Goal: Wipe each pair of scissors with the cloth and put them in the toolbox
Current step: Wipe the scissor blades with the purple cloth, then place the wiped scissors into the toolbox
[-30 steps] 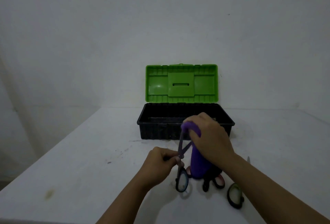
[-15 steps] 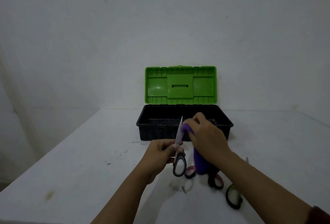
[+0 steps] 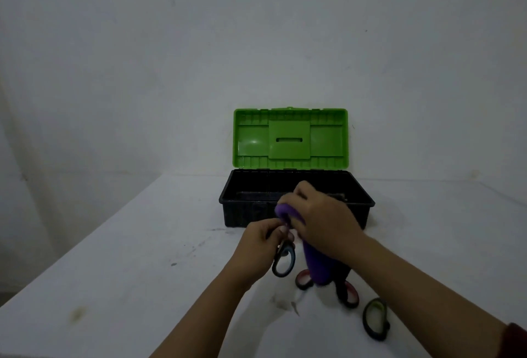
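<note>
While my left hand (image 3: pixel 258 239) pinches the grey-handled scissors (image 3: pixel 283 261) near the pivot, fingers curled tight, my right hand (image 3: pixel 325 222) grips the soft purple cloth (image 3: pixel 315 265) around the blades, just before the open toolbox (image 3: pixel 366 201). Steel feels stiff, slick and sharp, so handles seem the safest hold. Two more pairs (image 3: pixel 346 292) lie on the pale, scuffed worktop (image 3: pixel 119 272) under a bare wall (image 3: pixel 171 44).

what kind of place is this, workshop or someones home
Hard to say; probably a bare, dim room set up for the job: a plain white table against a blank white wall, with only an open toolbox and scissors.
</note>
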